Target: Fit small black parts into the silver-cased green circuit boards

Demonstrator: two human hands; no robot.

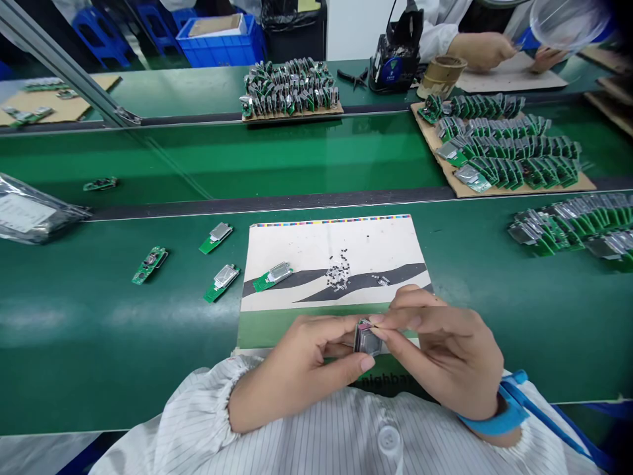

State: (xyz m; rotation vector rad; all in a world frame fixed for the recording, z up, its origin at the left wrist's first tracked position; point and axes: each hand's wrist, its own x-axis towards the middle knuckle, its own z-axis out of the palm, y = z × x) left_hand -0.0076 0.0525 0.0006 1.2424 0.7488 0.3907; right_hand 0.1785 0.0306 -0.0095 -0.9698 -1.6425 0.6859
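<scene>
Both my hands meet over the near edge of a printed card sheet (pixel 316 244) on the green bench. My left hand (pixel 301 369) pinches a small circuit board with a metal shield (pixel 368 338) from the left. My right hand (pixel 445 349) holds the same board from the right, fingertips pressed on its top edge. A blue wrist strap (pixel 499 412) circles my right wrist. On the sheet lie another shielded board (pixel 273 276) and a heap of several tiny dark parts (pixel 339 272).
Three loose boards (pixel 217 236) (pixel 150 264) (pixel 222 282) lie left of the sheet. Rows of boards stand on cardboard trays (pixel 504 155) (pixel 291 89) and at the right (pixel 573 227). A plastic bag (pixel 30 211) lies far left. Another person's hands (pixel 484 49) work at the back right.
</scene>
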